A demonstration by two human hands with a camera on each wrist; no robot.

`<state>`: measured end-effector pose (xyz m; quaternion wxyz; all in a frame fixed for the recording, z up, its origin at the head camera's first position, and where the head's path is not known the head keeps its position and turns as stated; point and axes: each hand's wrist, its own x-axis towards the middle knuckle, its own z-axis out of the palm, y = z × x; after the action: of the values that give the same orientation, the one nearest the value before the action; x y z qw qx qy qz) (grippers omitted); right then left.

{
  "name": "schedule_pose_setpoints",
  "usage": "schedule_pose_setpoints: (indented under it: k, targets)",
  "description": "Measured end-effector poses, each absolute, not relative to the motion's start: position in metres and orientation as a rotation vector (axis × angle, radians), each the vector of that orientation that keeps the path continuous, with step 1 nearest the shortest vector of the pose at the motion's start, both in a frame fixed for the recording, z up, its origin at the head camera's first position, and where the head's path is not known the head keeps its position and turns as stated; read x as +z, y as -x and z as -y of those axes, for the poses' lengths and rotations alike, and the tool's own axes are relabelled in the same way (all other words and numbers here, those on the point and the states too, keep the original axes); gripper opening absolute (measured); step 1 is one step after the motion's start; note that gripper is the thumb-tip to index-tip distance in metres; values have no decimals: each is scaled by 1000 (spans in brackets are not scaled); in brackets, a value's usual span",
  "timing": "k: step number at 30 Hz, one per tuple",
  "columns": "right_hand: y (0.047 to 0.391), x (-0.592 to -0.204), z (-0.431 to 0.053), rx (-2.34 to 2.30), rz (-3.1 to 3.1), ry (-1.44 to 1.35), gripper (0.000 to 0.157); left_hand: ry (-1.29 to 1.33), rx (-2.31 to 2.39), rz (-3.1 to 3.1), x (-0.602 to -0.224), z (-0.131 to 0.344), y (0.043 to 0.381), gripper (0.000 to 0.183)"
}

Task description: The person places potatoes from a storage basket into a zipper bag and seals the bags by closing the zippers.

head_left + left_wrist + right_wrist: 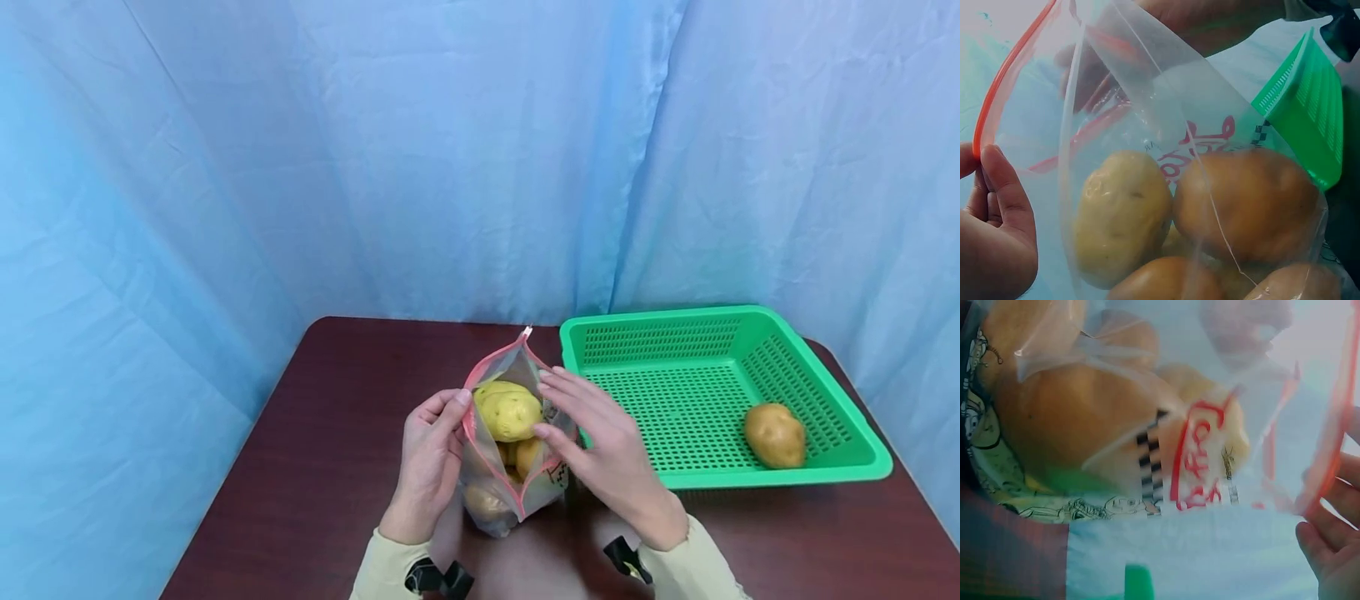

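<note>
A clear zip bag [489,475] with a red-pink rim stands on the table with its mouth spread, holding several potatoes. One yellow potato [512,412] lies uppermost; browner ones, such as this potato [1244,203], show through the plastic. My left hand [431,462] pinches the left rim between thumb and fingers. Over the right rim reaches my right hand [611,450], its fingers extended and its thumb tip beside the yellow potato. In the right wrist view the right fingers [1335,506] are at the red rim. Part of that rim is hidden under the right hand.
A green slotted basket [675,483] stands right of the bag, with one brown potato [776,436] at its right end. Both are on a dark reddish-brown table [315,467]. Pale blue curtains [450,167] hang behind it.
</note>
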<state>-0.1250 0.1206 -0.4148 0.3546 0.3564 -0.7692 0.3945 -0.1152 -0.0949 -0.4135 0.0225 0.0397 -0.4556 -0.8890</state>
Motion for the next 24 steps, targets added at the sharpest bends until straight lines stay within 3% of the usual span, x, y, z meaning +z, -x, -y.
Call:
schedule_pose_setpoints:
  k: [16,24]
  targets:
    - [106,-428,-232,1042,2086,-461,36,-124,-2763,1389,-416,93,117,16]
    - [100,-441,-280,879,2186,-315,41,-113,-2781,1391,-419,93,116,18]
